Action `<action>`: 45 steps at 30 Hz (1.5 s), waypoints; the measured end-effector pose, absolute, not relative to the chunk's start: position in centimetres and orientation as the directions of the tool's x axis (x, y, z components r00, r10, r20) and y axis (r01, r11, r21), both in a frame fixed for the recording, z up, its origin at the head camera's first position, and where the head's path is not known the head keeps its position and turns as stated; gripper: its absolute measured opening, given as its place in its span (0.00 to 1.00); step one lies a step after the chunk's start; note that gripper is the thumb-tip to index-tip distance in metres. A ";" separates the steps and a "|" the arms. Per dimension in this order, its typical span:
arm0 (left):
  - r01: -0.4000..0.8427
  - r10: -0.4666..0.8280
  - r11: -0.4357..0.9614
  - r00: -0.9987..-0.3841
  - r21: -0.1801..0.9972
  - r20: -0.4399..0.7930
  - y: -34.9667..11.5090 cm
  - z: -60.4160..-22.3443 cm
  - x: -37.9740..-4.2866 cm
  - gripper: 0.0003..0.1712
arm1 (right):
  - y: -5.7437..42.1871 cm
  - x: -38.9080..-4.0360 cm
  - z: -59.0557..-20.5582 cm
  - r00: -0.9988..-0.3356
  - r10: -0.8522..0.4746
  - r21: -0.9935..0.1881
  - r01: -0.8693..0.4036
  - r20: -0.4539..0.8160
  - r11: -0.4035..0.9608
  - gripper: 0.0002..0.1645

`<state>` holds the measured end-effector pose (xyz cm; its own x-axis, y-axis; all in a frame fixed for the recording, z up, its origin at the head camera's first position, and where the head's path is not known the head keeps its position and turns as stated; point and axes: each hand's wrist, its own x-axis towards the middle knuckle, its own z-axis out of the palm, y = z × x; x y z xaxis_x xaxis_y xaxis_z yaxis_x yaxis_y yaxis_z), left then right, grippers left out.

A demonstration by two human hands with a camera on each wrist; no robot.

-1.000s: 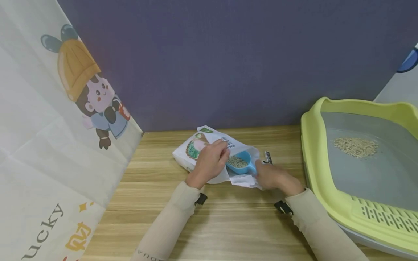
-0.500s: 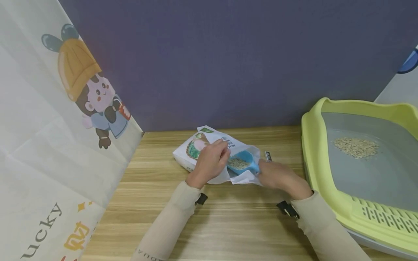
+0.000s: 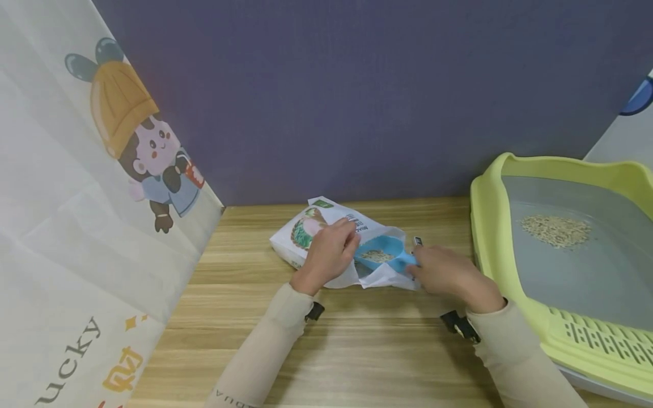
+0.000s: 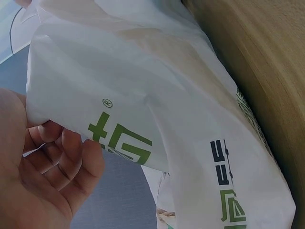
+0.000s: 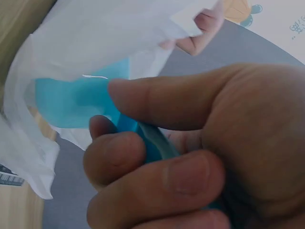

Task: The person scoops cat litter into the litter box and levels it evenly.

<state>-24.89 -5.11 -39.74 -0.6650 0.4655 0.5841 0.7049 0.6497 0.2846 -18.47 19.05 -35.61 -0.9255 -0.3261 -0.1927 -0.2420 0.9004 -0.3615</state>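
Note:
A white printed bag (image 3: 339, 211) lies on the wooden table, its mouth facing right. My left hand (image 3: 329, 255) grips the upper edge of that mouth; in the left wrist view its curled fingers (image 4: 71, 148) hold the bag's folded rim. In my right hand (image 3: 449, 275) is the handle of a blue scoop (image 3: 390, 245). The scoop's bowl sits inside the bag's mouth and carries a heap of pale pellets (image 3: 376, 256). From the right wrist, the thumb and curled fingers wrap round the handle, and the bag's film covers part of the bowl (image 5: 71, 102).
A yellow-rimmed litter box (image 3: 490, 243) with a grey bottom stands at the right, close to my right forearm. Loose pellets (image 3: 556, 230) lie in it. Behind the table (image 3: 234, 272) rises a dark wall (image 3: 357, 102). A small black-and-white printed piece (image 3: 418, 242) shows behind my right hand.
My right hand has drawn the scoop a little to the right, toward the bag's opening, with pellets in it. The left hand and the bag have stayed almost still.

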 end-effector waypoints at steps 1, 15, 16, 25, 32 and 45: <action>0.707 0.467 0.647 -0.663 0.285 0.585 -5.2 -39.7 -24.9 0.20 | 19.1 -18.3 -35.5 -0.926 -0.323 -0.363 -0.238 -0.195 0.901 0.15; 0.719 0.480 0.634 -0.654 0.284 0.585 -5.9 -39.9 -24.3 0.20 | 20.5 -16.0 -34.1 -0.948 -0.269 -0.349 -0.197 -0.171 0.916 0.15; 0.718 0.481 0.636 -0.655 0.281 0.583 -5.9 -39.9 -24.2 0.20 | 20.7 -15.8 -34.0 -0.949 -0.263 -0.349 -0.191 -0.172 0.918 0.16; 0.713 0.490 0.645 -0.662 0.276 0.567 -6.4 -40.0 -23.8 0.20 | 22.8 -14.4 -33.0 -0.960 -0.245 -0.349 -0.186 -0.135 0.918 0.18; 0.713 0.498 0.646 -0.664 0.272 0.558 -6.9 -40.1 -23.4 0.20 | 23.7 -13.5 -32.7 -0.966 -0.234 -0.358 -0.181 -0.112 0.916 0.18; 0.705 0.479 0.651 -0.669 0.282 0.569 -5.7 -40.1 -24.3 0.19 | 27.4 -15.4 -32.1 -0.976 -0.191 -0.411 -0.132 -0.108 0.902 0.19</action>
